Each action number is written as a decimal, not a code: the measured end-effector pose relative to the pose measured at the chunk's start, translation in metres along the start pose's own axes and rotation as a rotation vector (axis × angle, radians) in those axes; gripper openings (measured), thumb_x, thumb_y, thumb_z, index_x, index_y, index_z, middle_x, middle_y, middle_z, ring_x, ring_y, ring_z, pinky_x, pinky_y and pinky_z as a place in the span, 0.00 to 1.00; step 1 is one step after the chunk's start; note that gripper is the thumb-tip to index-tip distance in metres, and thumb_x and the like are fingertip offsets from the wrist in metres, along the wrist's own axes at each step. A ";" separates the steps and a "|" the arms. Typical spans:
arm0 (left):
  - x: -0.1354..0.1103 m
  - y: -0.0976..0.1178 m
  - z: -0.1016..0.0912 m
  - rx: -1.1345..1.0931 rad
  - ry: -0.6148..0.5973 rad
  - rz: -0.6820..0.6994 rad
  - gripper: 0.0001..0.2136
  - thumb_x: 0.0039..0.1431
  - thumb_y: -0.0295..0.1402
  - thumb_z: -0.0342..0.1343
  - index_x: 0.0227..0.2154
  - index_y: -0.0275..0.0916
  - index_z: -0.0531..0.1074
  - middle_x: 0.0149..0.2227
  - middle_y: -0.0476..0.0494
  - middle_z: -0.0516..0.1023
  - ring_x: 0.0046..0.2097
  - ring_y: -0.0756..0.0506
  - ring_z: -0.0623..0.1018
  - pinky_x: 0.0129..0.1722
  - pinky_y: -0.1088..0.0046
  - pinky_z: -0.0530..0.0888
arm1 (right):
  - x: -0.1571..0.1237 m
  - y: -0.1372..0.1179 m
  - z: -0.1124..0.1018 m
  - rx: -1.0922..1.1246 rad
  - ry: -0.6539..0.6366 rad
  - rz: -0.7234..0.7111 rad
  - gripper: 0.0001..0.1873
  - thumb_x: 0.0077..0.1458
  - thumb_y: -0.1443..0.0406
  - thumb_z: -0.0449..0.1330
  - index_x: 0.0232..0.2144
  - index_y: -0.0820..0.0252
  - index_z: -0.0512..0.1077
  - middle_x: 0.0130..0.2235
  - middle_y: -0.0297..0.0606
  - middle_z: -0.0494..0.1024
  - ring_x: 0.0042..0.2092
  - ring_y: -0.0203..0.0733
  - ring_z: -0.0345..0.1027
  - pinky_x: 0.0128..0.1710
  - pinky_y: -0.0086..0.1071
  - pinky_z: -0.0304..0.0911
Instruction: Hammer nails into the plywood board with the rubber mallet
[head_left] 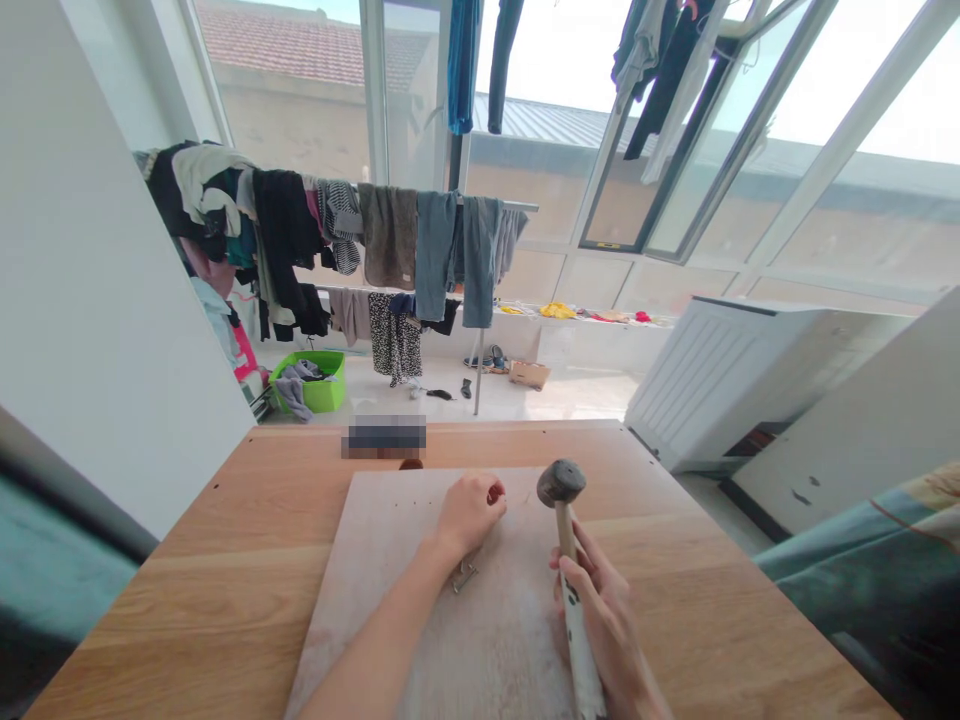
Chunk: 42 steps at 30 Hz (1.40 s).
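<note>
One head cam, facing forward, pitched down over the table (187, 590). Left hand (471, 512), right hand (600, 595) and board (495, 660) close in, lower centre; board runs off bottom edge. Rack (517, 206) well beyond, upper left. Windows (300, 120) behind, across top.

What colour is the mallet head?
The mallet head is dark grey; it shows best in the head camera view.

The mallet (574, 612) is slanting along the right side of the board (495, 650), its dark, rounded head topping a pale, dark-marked handle. The whitish, patchy board is lying flat; small metal fasteners (464, 577) are resting loosely on it.
</note>
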<state>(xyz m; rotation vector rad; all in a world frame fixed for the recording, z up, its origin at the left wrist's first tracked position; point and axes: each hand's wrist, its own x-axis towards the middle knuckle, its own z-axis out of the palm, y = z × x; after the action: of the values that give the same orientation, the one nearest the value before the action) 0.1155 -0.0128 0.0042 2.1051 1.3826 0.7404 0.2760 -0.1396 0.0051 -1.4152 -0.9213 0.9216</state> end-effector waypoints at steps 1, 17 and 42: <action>-0.001 -0.002 0.001 -0.022 0.001 0.021 0.06 0.54 0.27 0.56 0.31 0.39 0.77 0.32 0.48 0.79 0.37 0.47 0.77 0.39 0.75 0.70 | 0.000 0.000 0.000 0.001 0.004 0.005 0.40 0.49 0.50 0.64 0.61 0.61 0.68 0.35 0.36 0.81 0.32 0.43 0.71 0.24 0.28 0.65; -0.001 -0.005 0.001 -0.062 0.016 0.045 0.07 0.53 0.28 0.55 0.33 0.40 0.77 0.32 0.48 0.79 0.35 0.48 0.77 0.37 0.75 0.70 | -0.003 -0.005 0.006 0.090 -0.023 0.079 0.47 0.45 0.49 0.67 0.63 0.65 0.63 0.32 0.32 0.76 0.22 0.34 0.59 0.17 0.27 0.60; 0.002 -0.007 0.004 -0.138 -0.010 0.066 0.08 0.54 0.29 0.56 0.35 0.40 0.78 0.31 0.50 0.80 0.31 0.50 0.75 0.34 0.77 0.69 | 0.003 -0.013 0.003 0.119 -0.142 0.014 0.40 0.51 0.49 0.66 0.60 0.63 0.65 0.33 0.33 0.76 0.21 0.31 0.59 0.19 0.26 0.61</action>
<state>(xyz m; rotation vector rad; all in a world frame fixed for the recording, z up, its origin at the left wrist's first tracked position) 0.1142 -0.0091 -0.0029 2.0510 1.2258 0.8264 0.2744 -0.1349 0.0180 -1.2689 -0.9465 1.0802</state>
